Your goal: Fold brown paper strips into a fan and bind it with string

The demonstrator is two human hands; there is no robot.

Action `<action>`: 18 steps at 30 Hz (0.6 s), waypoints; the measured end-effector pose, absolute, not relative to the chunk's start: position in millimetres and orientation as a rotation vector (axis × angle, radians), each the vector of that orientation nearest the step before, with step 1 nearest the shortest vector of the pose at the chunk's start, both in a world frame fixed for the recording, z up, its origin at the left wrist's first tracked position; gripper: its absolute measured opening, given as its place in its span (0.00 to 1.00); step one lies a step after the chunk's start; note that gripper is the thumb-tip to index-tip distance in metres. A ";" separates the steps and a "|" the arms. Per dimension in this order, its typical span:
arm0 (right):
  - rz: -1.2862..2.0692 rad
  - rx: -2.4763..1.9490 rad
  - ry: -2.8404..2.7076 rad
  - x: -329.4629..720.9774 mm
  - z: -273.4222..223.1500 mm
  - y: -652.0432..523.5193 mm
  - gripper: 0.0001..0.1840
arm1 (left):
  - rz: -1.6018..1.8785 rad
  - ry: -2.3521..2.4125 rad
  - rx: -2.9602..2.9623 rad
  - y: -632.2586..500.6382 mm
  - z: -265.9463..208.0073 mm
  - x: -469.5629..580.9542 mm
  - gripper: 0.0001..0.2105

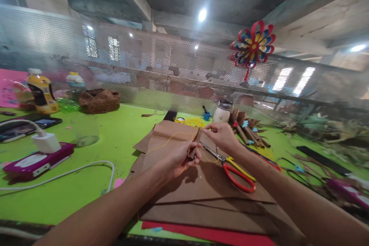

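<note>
My left hand [183,157] is closed around a narrow, pleated piece of brown paper [197,140], which stands upright from the fingers. A thin yellow thread [167,142] runs to this piece from the left, and more of it hangs loose below on the right. At the paper's upper end, my right hand [220,133] is pinched together; whether it grips the paper tip or the thread is too small to tell. Beneath both hands lies a stack of brown paper sheets [184,192]. Scissors [230,167] with red and yellow handles rest on the stack, beside my right forearm.
Several rolled brown paper pieces [249,132] lie behind my right hand, near a lidded jar [222,111]. A clear cup [85,132], a purple power bank [39,161] with a white cable and a yellow bottle [42,92] stand left. A perforated metal screen [144,61] borders the table's back.
</note>
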State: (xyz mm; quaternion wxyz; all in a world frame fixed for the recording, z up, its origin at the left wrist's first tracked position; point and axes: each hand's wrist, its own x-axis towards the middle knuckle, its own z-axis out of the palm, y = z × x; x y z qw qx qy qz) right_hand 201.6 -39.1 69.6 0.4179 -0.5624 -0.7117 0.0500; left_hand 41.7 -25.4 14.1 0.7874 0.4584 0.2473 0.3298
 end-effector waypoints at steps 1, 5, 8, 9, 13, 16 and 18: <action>0.134 -1.411 -1.779 201.6 69.7 -39.6 0.14 | 0.709 0.535 0.992 -26.0 14.9 41.6 0.09; 0.204 -1.405 -1.804 199.9 67.0 -42.8 0.12 | 0.730 0.566 0.989 -27.2 16.7 42.2 0.07; 0.258 -1.379 -1.845 196.8 61.8 -46.4 0.12 | 0.754 0.563 1.008 -26.3 15.4 43.4 0.07; 0.273 -1.378 -1.850 195.8 60.0 -47.5 0.12 | 0.756 0.556 1.028 -25.8 14.7 43.7 0.07; 0.347 -1.367 -1.877 191.2 53.6 -50.5 0.11 | 0.743 0.558 1.083 -24.9 13.5 44.0 0.07; 0.325 -1.355 -1.908 187.9 50.1 -51.7 0.11 | 0.743 0.602 1.059 -26.7 15.3 43.9 0.07; 0.318 -1.366 -1.905 186.2 48.6 -52.0 0.11 | 0.743 0.625 1.049 -28.3 16.6 44.3 0.08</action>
